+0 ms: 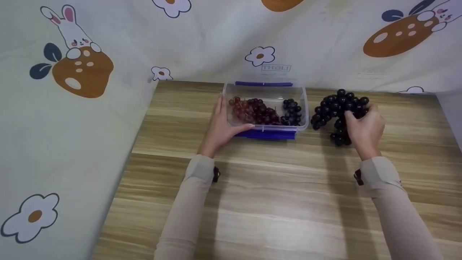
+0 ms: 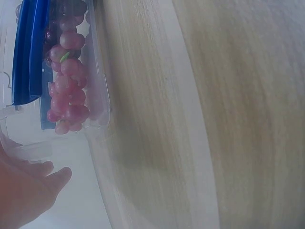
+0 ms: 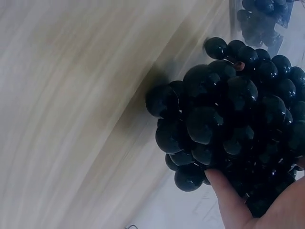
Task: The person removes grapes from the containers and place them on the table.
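Note:
My right hand (image 1: 367,130) grips a bunch of shiny black grapes (image 1: 334,104), thumb on the near side and the other fingers mostly hidden behind the fruit. In the right wrist view the bunch (image 3: 224,109) fills much of the picture, just beside the box. A clear plastic box (image 1: 302,127) with blue side clips stands at the back of the table. My left hand (image 1: 218,124) rests against its left front corner, fingers straight along the side wall and thumb stretched along the front rim. Inside lie red grapes (image 1: 258,110) at left and middle, and dark grapes (image 1: 291,112) at right.
The wood-grain table (image 1: 274,202) runs back to a white printed cloth (image 1: 202,43) hung behind and at the left side. One blue clip (image 1: 270,134) sticks out from the box's front, another blue clip (image 1: 263,84) along its back rim.

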Available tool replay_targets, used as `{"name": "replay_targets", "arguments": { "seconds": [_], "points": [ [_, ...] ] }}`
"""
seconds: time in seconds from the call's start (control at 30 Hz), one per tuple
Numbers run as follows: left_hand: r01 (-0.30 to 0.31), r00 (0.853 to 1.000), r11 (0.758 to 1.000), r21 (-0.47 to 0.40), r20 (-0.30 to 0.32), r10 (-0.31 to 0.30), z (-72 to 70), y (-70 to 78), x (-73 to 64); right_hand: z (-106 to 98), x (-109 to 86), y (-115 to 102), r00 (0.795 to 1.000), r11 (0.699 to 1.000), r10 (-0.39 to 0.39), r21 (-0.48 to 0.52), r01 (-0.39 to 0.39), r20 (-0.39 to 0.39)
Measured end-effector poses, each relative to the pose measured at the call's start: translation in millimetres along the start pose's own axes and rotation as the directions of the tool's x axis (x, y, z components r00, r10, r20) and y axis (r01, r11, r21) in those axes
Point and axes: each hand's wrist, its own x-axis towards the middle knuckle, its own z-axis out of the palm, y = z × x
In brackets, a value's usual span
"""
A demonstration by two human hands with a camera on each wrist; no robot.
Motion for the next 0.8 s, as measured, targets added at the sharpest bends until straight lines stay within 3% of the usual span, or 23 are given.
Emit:
{"name": "replay_targets", "arguments": {
  "seconds": [0.33,0.8],
  "points": [
    [0.004,1.000,1.000,-0.009,0.001,-0.004,-0.7,0.2,0.3,3.0,10.3,-4.9,0.994,0.994,0.060,-0.093,-0.052,0.092],
    [0.015,1.000,1.000,-0.013,0.007,-0.015,-1.0,-0.9,0.4,18.8,15.5,-1.7,0.999,0.957,0.008,-0.292,0.005,0.044]
  ]
}}
